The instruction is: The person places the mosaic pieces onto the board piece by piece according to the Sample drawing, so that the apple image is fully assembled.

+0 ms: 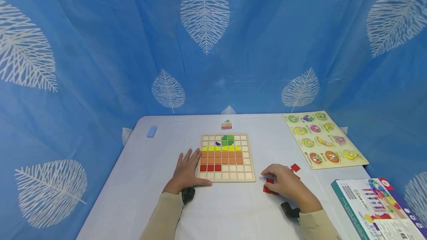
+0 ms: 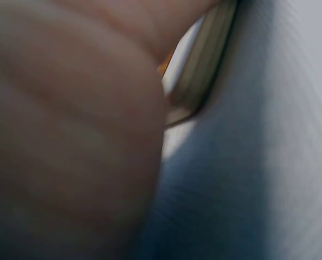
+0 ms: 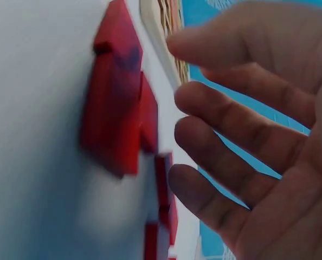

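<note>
A wooden grid board (image 1: 226,157) lies mid-table, filled with green, yellow and orange tiles and three red tiles (image 1: 210,167) in its lower left. My left hand (image 1: 186,167) rests flat on the table, fingers straight, against the board's left edge (image 2: 196,70). My right hand (image 1: 281,180) hovers over a pile of loose red tiles (image 1: 268,186), fingers loosely curved. In the right wrist view the fingers (image 3: 231,146) are spread close to the red tiles (image 3: 120,114), gripping none of them.
A small pattern card (image 1: 227,124) lies behind the board. A blue eraser-like block (image 1: 151,131) sits far left. A fruit peg puzzle (image 1: 323,139) lies at the right, and a printed box (image 1: 377,206) at the near right corner. Blue leaf-print cloth surrounds the table.
</note>
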{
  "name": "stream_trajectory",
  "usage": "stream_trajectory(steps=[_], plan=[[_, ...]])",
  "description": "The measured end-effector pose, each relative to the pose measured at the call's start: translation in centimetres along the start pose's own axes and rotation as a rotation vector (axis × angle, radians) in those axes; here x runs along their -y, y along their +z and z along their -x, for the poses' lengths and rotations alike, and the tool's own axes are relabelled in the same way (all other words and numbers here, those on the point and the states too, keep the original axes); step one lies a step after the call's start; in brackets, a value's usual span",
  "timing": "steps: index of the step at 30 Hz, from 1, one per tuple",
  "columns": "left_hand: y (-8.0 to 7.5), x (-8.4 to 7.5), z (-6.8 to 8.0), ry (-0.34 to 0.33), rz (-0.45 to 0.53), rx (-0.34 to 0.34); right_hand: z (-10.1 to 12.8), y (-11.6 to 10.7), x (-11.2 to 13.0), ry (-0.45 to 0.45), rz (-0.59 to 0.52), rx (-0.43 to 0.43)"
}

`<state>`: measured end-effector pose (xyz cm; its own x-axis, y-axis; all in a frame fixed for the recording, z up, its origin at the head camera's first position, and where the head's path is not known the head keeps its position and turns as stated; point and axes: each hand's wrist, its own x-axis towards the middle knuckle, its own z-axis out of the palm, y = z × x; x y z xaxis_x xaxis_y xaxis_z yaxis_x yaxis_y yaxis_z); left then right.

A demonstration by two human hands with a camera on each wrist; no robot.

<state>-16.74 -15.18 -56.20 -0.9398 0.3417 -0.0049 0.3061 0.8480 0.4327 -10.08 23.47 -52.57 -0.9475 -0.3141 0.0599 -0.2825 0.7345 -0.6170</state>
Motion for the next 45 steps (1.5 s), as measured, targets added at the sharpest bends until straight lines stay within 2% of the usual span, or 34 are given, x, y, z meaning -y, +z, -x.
stream_trajectory(steps=[7, 17, 24, 30, 35, 45], plan=[[0.0, 0.0, -0.1, -0.003, -0.008, -0.003, 1.3, -0.1, -0.6, -0.022, 0.052, 0.038], [0.1, 0.1, -0.1, 0.0, -0.012, -0.005, 1.0, 0.2, -0.7, 0.076, 0.036, -0.005], [0.3, 0.2, -0.1, -0.005, -0.009, -0.003, 1.1, 0.4, -0.9, 0.053, 0.085, -0.048], [0.2, 0.1, -0.1, -0.004, -0.007, -0.007, 0.9, 0.3, -0.8, 0.077, 0.098, -0.064], [0.2, 0.0, -0.1, -0.007, 0.003, -0.005, 0.2, -0.1, -0.4, 0.071, 0.113, -0.074], [0.2, 0.2, -0.1, -0.001, -0.005, -0.006, -3.5, 0.8, 1.3, -0.054, 0.055, -0.095]])
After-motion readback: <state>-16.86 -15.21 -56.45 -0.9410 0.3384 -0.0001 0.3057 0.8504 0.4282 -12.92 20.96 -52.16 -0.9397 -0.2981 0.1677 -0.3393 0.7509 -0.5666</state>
